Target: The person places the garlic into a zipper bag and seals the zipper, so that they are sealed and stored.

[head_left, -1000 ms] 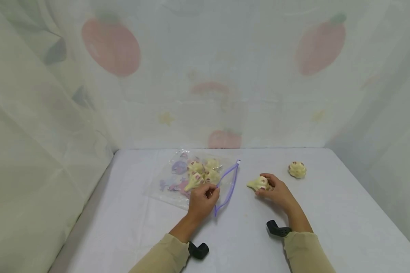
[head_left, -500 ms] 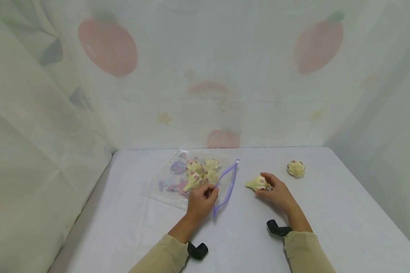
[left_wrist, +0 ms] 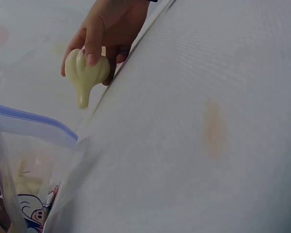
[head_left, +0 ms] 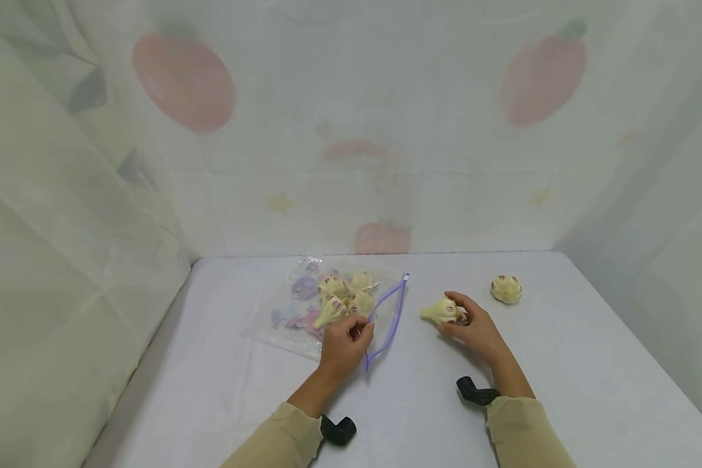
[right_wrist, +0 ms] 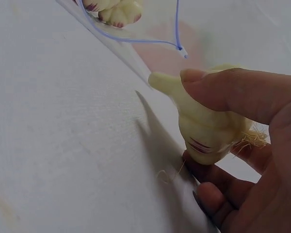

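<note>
My right hand (head_left: 472, 330) grips a pale garlic bulb (head_left: 441, 312) with purplish streaks, thumb on one side and fingers on the other. Its stem points left toward the bag, and stringy roots (right_wrist: 253, 138) show near my palm in the right wrist view. With thumb and fingertips my left hand (head_left: 345, 344) pinches the near edge of a clear zip bag (head_left: 281, 325). The bag's purple zip strip (head_left: 394, 325) gapes in a loop on its right side. Several garlic bulbs (head_left: 333, 311) lie inside the bag, over its printed cartoon figures.
Another garlic bulb (head_left: 506, 289) lies on the white table (head_left: 421, 416) at the back right. Pale printed cloth (head_left: 444, 130) hangs behind the table and along both sides. A black device (head_left: 339, 430) is on my left wrist, another (head_left: 476, 392) on my right.
The garlic bulb in my right hand has tilted or risen very slightly, and the fingers have shifted a little with it. My left hand and the bag stay in place.
</note>
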Demonstrator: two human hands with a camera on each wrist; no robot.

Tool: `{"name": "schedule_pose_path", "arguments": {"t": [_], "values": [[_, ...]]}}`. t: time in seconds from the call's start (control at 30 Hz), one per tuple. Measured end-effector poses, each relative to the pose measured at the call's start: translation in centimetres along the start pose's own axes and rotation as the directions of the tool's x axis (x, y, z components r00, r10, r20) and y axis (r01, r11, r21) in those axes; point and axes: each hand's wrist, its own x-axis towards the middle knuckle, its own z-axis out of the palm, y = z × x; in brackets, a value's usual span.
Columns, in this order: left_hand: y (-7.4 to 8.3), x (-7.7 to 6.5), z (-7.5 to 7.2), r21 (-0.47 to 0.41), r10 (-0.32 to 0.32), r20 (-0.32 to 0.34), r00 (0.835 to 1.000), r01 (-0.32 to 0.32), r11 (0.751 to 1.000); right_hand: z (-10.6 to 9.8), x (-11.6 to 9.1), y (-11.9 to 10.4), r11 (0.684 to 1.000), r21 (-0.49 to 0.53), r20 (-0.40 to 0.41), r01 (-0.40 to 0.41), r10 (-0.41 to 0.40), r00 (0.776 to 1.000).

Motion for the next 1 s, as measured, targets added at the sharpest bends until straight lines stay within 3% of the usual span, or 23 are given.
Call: {"name": "schedule_pose_path", "arguments": {"t": [0.23, 0.43, 0.93, 1.0], "values": [[-0.1, 0.0, 0.0, -0.008, -0.013, 0.006, 1.000, 0.013, 1.000, 0.0, 0.0, -0.2, 1.000, 0.011, 0.006, 0.002, -0.002, 1.000], [-0.3, 0.0, 0.1, -0.017, 0.007, -0.006, 1.000, -0.007, 1.000, 0.1, 0.0, 0.0, 0.996, 0.084, 0.013, 0.020, -0.021, 1.000], [0.0, 0.0, 0.0, -0.004, -0.009, -0.001, 1.000, 0.009, 1.000, 0.2, -0.1, -0.6, 0.987, 0.152, 0.016, -0.054, 0.052, 0.999], [0.0, 0.0, 0.0, -0.003, -0.015, 0.001, 1.000, 0.015, 1.000, 0.1, -0.5, -1.4, 0.985, 0.162, 0.027, -0.062, 0.059, 0.998]]}}
